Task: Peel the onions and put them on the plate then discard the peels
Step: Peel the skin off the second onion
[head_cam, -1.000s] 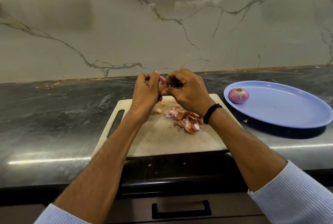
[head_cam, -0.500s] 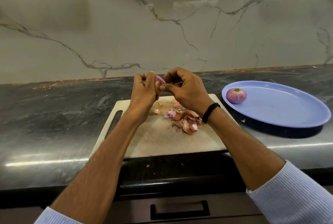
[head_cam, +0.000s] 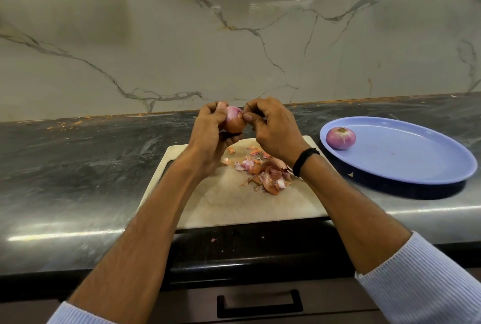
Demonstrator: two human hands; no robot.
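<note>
Onion point(head_cam: 235, 122) newly visible, partly behind fingers point(head_cam: 221, 112)

Soft, even light falls from above. The pale veined marble wall point(head_cam: 234, 50) shows a dull bright patch near its top. White glare streaks run along the dark polished stone worktop point(head_cam: 65, 167). The oval blue plate point(head_cam: 416, 165) casts a dark near-side shadow. The wide lens bows the edges.

We see a pale marble wall point(head_cam: 130, 50) with grey and golden veins, and a soft patch of light point(head_cam: 273, 6) reflects high on it. Under it runs a dark, glossy stone counter point(head_cam: 78, 167). Below is a brown drawer point(head_cam: 335, 305) with a black handle point(head_cam: 260, 312).
</note>
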